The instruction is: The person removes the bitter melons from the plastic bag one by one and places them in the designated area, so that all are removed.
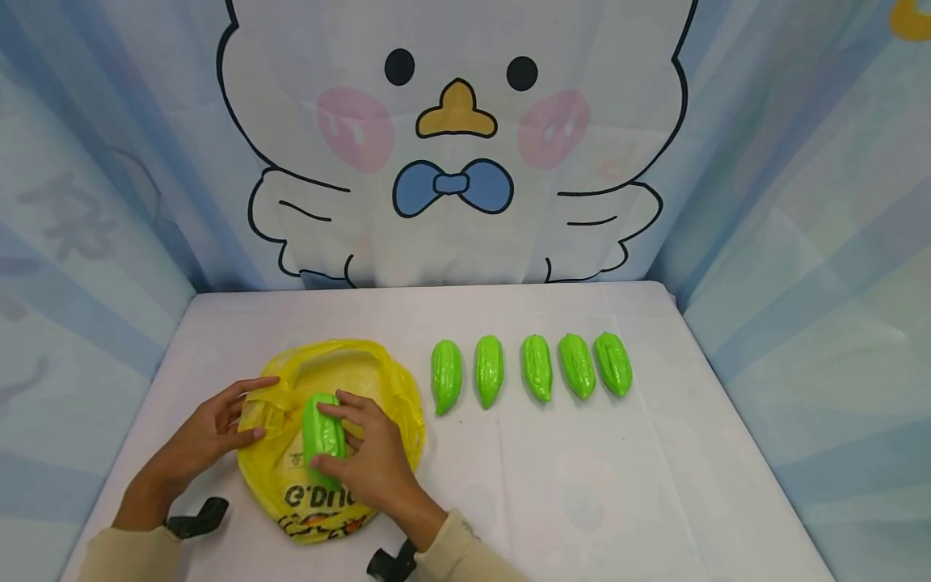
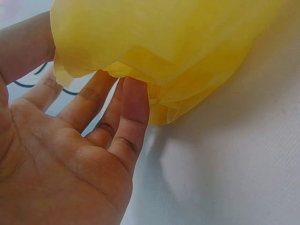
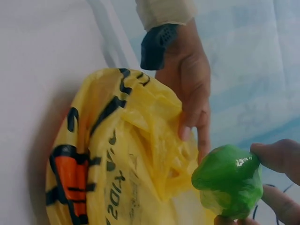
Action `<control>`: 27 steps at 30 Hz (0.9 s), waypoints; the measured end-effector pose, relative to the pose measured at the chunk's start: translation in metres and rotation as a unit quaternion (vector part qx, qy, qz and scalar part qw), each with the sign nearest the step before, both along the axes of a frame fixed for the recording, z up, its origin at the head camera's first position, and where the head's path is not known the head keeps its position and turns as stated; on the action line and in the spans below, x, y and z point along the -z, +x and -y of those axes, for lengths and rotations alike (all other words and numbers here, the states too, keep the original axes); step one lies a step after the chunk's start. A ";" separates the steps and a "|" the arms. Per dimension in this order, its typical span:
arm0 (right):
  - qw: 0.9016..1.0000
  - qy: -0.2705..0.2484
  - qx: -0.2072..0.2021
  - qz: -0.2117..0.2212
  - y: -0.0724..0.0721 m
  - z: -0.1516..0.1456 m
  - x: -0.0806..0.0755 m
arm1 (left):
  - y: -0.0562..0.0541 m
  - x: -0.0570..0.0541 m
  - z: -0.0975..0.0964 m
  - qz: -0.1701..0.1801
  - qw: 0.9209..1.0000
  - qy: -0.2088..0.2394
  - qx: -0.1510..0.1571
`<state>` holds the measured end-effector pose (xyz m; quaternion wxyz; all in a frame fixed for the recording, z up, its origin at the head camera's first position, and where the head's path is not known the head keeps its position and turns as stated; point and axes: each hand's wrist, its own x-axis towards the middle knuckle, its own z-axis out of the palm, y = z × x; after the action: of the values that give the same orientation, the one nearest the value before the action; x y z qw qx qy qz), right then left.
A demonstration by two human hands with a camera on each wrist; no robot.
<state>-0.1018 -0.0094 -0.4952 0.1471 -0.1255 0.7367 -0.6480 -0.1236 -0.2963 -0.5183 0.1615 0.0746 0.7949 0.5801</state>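
Note:
Over the opening of a yellow plastic bag (image 1: 403, 404), my right hand (image 1: 381, 461) holds a glossy bright green, ridged, elongated vegetable (image 1: 321, 432) between thumb and fingers. The right wrist view shows the blunt, shiny end of this green vegetable (image 3: 229, 180) above the bag, with fingertips around its side. On the bag's left side, my left hand (image 1: 207, 428) grips the rim, fingers spread along it. The left wrist view has the thin yellow bag (image 2: 154, 51) hiding some fingertips. Black print marks the bag's near side.
Several similar green vegetables (image 1: 490, 372) lie in a row to the right of the bag on a white-covered table (image 1: 582, 477). A cartoon-printed curtain (image 1: 451, 250) hangs behind it, with blue and white curtains at both sides. A black device (image 1: 198, 518) is by the left wrist.

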 end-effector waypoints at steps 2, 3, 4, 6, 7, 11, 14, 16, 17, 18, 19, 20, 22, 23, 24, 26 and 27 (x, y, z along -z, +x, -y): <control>1.000 -0.004 0.004 -0.006 -0.001 -0.003 -0.002 | 0.000 0.000 0.000 -0.002 1.000 0.001 0.002; 1.000 -0.005 0.005 -0.010 -0.002 -0.005 -0.002 | 0.000 0.000 0.000 -0.002 1.000 0.000 0.001; 1.000 -0.007 0.006 -0.013 -0.003 -0.006 -0.003 | 0.000 0.000 0.000 -0.004 1.000 0.001 0.002; 1.000 -0.011 0.007 -0.015 -0.004 -0.010 -0.003 | 0.000 0.000 0.000 -0.006 1.000 0.001 0.003; 1.000 -0.014 0.008 -0.016 -0.005 -0.012 -0.004 | 0.000 0.000 0.000 -0.007 1.000 0.001 0.003; 0.999 -0.024 0.013 -0.019 -0.007 -0.019 -0.004 | 0.000 0.000 0.000 -0.004 1.000 -0.007 -0.002; 0.999 -0.029 0.020 -0.023 -0.008 -0.024 -0.006 | 0.000 -0.001 0.000 -0.001 1.000 -0.012 -0.004; 0.999 -0.031 0.025 -0.026 -0.009 -0.027 -0.007 | -0.001 -0.001 -0.001 0.001 1.000 -0.014 -0.006; 0.999 -0.033 0.026 -0.026 -0.010 -0.028 -0.008 | -0.001 -0.002 -0.001 0.002 1.000 -0.015 -0.006; 0.999 -0.034 0.028 -0.029 -0.010 -0.030 -0.009 | -0.001 -0.002 -0.001 0.004 1.000 -0.016 -0.007; 0.999 -0.034 0.031 -0.030 -0.010 -0.031 -0.009 | -0.001 -0.003 -0.001 0.006 1.000 -0.016 -0.007; 0.998 -0.034 0.033 -0.030 -0.011 -0.033 -0.010 | -0.001 -0.003 -0.001 0.009 1.000 -0.017 -0.010; 0.998 -0.031 0.038 -0.031 -0.012 -0.035 -0.011 | -0.001 -0.004 -0.002 0.014 1.000 -0.019 -0.014; 0.998 -0.030 0.041 -0.031 -0.012 -0.037 -0.011 | -0.001 -0.004 -0.001 0.015 1.000 -0.020 -0.014; 0.998 -0.028 0.044 -0.032 -0.013 -0.038 -0.012 | -0.001 -0.004 -0.001 0.016 1.000 -0.021 -0.015; 0.998 -0.027 0.049 -0.029 -0.015 -0.041 -0.012 | -0.002 -0.003 -0.001 0.015 1.000 -0.022 -0.014; 0.998 -0.029 0.051 -0.029 -0.016 -0.042 -0.013 | -0.002 -0.003 -0.001 0.014 1.000 -0.022 -0.013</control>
<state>-0.1174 0.0328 -0.4827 0.0888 -0.1105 0.7272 -0.6716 -0.1254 -0.2953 -0.5155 0.1666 0.0531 0.8059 0.5656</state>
